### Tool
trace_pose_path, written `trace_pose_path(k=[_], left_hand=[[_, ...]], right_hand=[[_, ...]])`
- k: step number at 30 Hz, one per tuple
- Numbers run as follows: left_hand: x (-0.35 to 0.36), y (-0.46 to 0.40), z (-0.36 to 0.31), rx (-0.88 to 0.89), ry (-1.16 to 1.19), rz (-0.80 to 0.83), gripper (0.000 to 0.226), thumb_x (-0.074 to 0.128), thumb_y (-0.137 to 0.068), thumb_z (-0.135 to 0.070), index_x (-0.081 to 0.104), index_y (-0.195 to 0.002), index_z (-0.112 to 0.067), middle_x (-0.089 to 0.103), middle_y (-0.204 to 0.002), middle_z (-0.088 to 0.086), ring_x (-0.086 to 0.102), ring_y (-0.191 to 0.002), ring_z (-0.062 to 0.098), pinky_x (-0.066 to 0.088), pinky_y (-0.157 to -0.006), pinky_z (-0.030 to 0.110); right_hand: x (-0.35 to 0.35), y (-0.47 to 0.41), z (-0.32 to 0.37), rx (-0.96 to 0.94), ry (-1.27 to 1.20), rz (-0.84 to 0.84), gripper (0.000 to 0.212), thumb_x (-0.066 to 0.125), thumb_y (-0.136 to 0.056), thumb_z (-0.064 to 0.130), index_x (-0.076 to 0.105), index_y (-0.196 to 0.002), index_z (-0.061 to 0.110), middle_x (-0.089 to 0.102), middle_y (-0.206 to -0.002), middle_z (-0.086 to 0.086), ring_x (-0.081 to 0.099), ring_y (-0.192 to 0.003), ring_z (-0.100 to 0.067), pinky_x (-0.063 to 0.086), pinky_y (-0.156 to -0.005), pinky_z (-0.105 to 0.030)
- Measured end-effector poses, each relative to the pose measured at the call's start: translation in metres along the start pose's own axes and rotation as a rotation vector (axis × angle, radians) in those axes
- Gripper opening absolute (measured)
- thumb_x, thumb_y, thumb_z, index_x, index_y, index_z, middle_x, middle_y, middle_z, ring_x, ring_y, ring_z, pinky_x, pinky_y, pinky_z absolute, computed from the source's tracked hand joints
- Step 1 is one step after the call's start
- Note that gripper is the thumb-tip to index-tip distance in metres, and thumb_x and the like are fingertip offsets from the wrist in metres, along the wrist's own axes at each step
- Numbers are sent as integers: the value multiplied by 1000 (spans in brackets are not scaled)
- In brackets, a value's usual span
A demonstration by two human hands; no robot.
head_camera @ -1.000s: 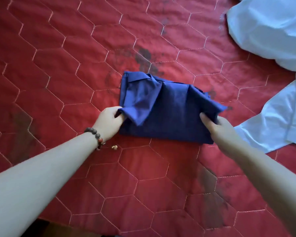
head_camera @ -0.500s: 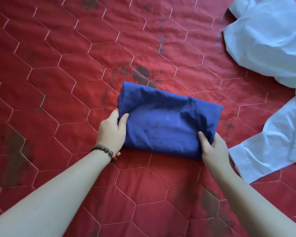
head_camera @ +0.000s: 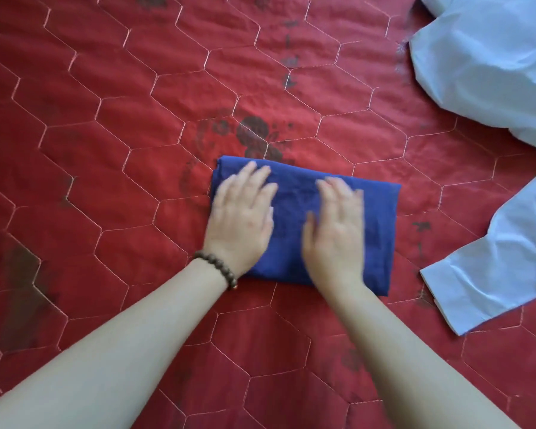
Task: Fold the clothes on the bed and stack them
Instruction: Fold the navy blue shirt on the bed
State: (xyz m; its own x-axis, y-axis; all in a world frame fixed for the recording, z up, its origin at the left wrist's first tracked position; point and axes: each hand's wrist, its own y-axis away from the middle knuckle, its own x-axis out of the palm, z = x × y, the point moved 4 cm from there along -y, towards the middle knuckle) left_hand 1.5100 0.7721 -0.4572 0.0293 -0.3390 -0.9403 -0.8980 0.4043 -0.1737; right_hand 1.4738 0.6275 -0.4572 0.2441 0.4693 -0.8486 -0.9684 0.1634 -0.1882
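A dark blue garment (head_camera: 379, 230) lies folded into a flat rectangle in the middle of the red quilted bed cover (head_camera: 121, 134). My left hand (head_camera: 240, 218), with a bead bracelet at the wrist, lies flat on the fold's left half with fingers straight. Beside it, my right hand (head_camera: 334, 230) presses flat on the middle of the fold. Both hands are blurred by motion. A pale blue garment (head_camera: 489, 57) lies crumpled and unfolded at the far right, with a sleeve (head_camera: 489, 274) reaching toward the blue fold.
The red bed cover has hexagon stitching and dark flower prints. It stretches bare to the left of the fold and behind it. The pale blue sleeve's cuff lies close to the blue fold's right edge.
The blue garment's last fold came down flat. Both hands let go of its near corners and moved on top of it, palms down.
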Motion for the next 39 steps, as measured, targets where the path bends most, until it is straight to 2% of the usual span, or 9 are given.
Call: trace_pose_path(k=[2,5,13,20,25,28,30,35,39], left_hand=[[18,-4,-2,72,43,161,46,43,-89,-12,56,-131,-1,48,-144,14,39,-138,35,33,-111,51],[36,-2,17,33,-3,281,53,32,-92,-20,46,-141,-7,38,-152,7,26,-144,30,26,-116,48],[50,3,26,28,-127,222,59,41,-90,-34,39,-147,-20,28,-156,13,21,-145,39,24,-116,49],[54,6,30,-51,-171,234,72,38,-88,-44,20,-152,-17,16,-157,25,13,-147,35,16,-119,48],[49,7,38,-259,-199,232,71,28,-91,-55,13,-154,-27,5,-161,17,3,-148,36,3,-119,53],[39,12,47,-552,-66,143,61,30,-95,-53,20,-152,-35,5,-158,28,2,-146,43,7,-120,50],[35,13,46,-564,-26,115,55,40,-97,-47,31,-150,-34,17,-155,29,12,-145,43,15,-117,49],[19,20,42,-480,95,64,49,62,-91,-30,52,-138,-30,48,-114,16,53,-97,35,45,-87,45],[19,34,51,-505,220,219,52,59,-93,-33,43,-142,-37,42,-94,2,55,-77,29,41,-70,31]], right_hand=[[35,-3,27,-162,108,195,47,42,-89,6,50,-134,-6,49,-141,-20,40,-136,-34,18,-117,-52],[64,1,22,-144,198,345,54,31,-95,13,29,-148,1,26,-156,-13,21,-146,-26,10,-120,-48],[57,0,-21,-139,378,368,64,31,-97,46,22,-153,17,19,-160,0,15,-148,-18,8,-119,-52],[20,7,-80,133,403,302,62,29,-95,53,23,-152,29,18,-161,-2,13,-148,-23,4,-118,-55],[16,9,-82,237,350,241,60,31,-95,55,24,-151,34,5,-161,-14,4,-149,-28,3,-120,-49],[12,17,-81,427,269,173,61,41,-96,54,27,-151,32,0,-158,-26,1,-149,-32,3,-121,-45],[12,22,-72,499,264,149,59,46,-96,51,31,-150,29,9,-157,-27,8,-148,-36,8,-120,-46],[-3,22,-59,522,189,57,49,61,-91,41,52,-138,29,42,-142,-18,44,-122,-37,37,-93,-46],[-11,31,-73,686,-40,212,59,62,-88,46,37,-142,46,38,-118,-2,50,-84,-21,37,-76,-29]])
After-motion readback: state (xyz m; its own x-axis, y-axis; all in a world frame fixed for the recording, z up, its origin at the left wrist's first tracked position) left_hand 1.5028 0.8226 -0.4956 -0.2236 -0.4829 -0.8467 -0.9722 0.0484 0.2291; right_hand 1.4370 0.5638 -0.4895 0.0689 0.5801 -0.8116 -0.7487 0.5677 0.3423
